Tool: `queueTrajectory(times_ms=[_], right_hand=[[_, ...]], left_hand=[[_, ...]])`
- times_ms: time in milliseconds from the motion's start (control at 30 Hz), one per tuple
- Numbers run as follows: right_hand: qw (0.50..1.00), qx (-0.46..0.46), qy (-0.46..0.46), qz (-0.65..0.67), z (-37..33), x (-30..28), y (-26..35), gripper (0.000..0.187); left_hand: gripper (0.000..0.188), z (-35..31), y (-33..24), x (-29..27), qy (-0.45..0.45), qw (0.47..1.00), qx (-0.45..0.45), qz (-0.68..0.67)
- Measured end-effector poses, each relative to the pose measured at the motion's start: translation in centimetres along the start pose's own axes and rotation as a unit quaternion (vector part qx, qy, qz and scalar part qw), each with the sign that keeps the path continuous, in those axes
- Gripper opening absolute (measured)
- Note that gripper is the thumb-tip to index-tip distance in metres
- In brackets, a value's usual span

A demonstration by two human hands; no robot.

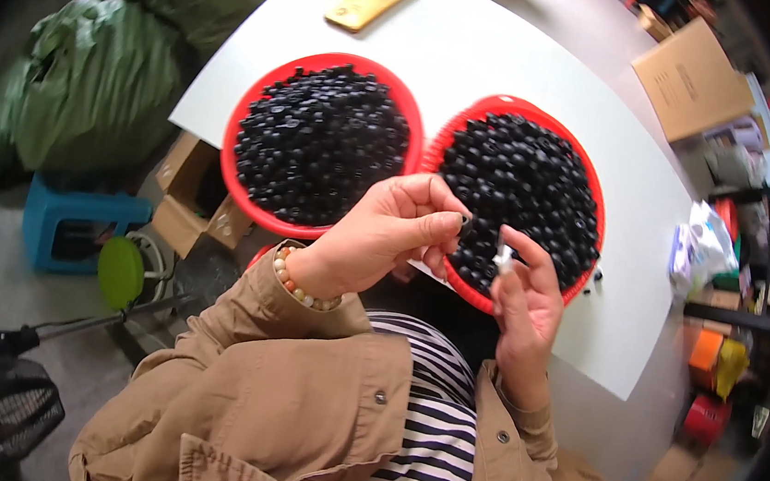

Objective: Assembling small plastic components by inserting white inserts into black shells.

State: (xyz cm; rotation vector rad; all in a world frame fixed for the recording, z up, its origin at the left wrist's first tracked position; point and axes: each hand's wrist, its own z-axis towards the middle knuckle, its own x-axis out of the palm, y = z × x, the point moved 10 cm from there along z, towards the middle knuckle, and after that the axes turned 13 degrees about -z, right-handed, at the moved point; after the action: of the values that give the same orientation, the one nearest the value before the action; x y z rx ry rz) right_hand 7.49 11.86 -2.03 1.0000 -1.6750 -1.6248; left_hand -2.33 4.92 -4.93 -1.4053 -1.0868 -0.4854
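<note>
My left hand, a beaded bracelet at its wrist, pinches a small black ring-like piece between thumb and forefinger. Opposite it, my right hand has thumb and forefinger closed on a small white piece, whose exact kind I cannot make out. The two pieces are apart, held above the near part of the right red basket. That basket is heaped with small black parts. Beside it on the left stands another red basket, also full of black parts.
Both baskets are on a white table, with a yellow phone at its far side. Green sacks, a blue stool and an opened carton are at left. A cardboard box and cluttered shelves line the right.
</note>
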Motion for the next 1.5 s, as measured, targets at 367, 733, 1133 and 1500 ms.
queueTrajectory(times_ms=[367, 733, 1133, 1500], right_hand=[[0.999, -0.016, -0.013, -0.041, 0.3, 0.2, -0.9, 0.031], [0.999, 0.000, -0.005, -0.034, 0.2, 0.3, -0.9, 0.027], [0.999, -0.032, -0.023, -0.032, 0.0, -0.2, -0.9, 0.031], [0.997, -0.021, -0.044, 0.062, 0.0, -1.6, -1.8, 0.031]], left_hand=[[0.009, -8.9, -15.6, -10.6, -0.312, 0.838, 0.317, 0.316], [0.010, -8.5, -15.4, -11.8, -0.348, 0.763, 0.259, 0.479], [0.007, -5.5, -12.5, -5.7, -0.241, 0.796, 0.282, 0.479], [0.012, -0.5, -4.4, 4.5, -0.011, 0.627, 0.271, 0.730]])
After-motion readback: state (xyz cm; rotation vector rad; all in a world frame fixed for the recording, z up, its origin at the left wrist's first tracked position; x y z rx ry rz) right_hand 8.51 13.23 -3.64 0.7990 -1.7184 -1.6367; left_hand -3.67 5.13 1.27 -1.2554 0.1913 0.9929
